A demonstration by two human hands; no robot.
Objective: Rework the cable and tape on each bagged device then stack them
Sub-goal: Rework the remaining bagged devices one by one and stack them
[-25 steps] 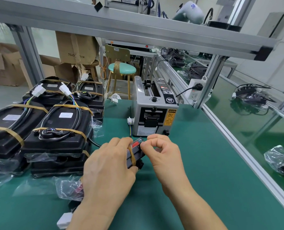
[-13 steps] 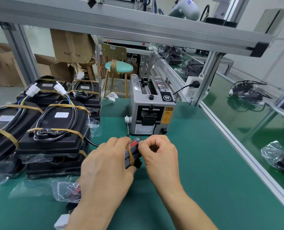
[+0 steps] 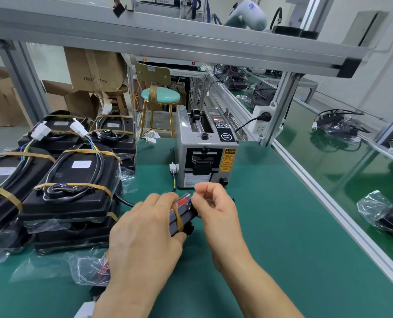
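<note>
Left hand: my left hand (image 3: 145,235) sits low in the centre of the frame, curled over the near end of the device (image 3: 183,214) and gripping it on the green mat (image 3: 271,226).
Right hand: my right hand (image 3: 216,210) is just right of centre, thumb and forefinger pinched at the device's far upper end; I cannot tell whether they hold a tape end or only the bag film.
Device: a small dark block with a red patch, lying between the 2 hands, 1 tan tape band (image 3: 177,220) across it.
Axis: its long side runs from lower left to upper right, so the free end points to the right hand, which is nearer to it; I judge any pull should go along that line.
Cable: a black cable (image 3: 126,201) leaves the device leftward toward the stacks.
Stacks: 4 piles of taped black devices (image 3: 73,180) fill the left of the frame.
Tape machine: a grey dispenser (image 3: 204,161) stands just beyond the hands, centre frame.
</note>
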